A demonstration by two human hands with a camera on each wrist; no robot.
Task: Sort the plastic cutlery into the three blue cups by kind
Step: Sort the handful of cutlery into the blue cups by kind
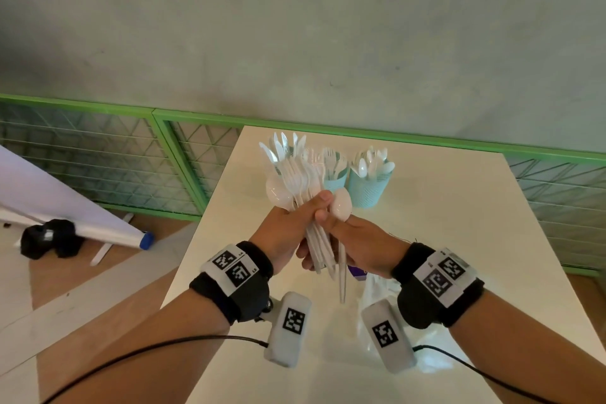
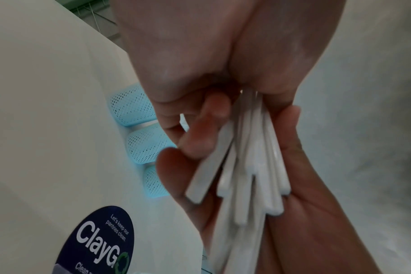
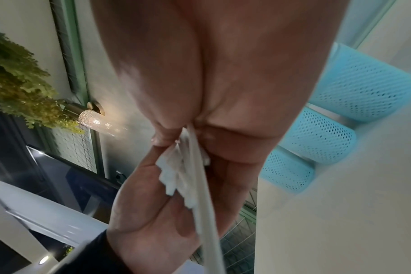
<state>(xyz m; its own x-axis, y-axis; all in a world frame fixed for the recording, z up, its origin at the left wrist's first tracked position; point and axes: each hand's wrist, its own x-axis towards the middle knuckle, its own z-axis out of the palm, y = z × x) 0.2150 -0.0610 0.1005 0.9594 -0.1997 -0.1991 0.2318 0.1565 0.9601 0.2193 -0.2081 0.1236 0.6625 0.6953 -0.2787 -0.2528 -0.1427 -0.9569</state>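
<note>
Both hands are up over the surface (image 1: 426, 223): the left hand (image 1: 288, 229) grips a mixed bundle of cutlery (image 1: 295, 170) by the handles, while the right hand (image 1: 357, 243) pinches one white spoon (image 1: 341, 203) out of it. Light, stiff and slick, these pieces are best taken mid-handle, then dropped into the blue cups (image 1: 369, 185) behind

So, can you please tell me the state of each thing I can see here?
left hand: grips a mixed cutlery bundle, held upright
right hand: pinches one spoon beside the bundle
right blue cup: upright, holds spoons
middle blue cup: upright, holds forks
third blue cup: contents hidden
</note>
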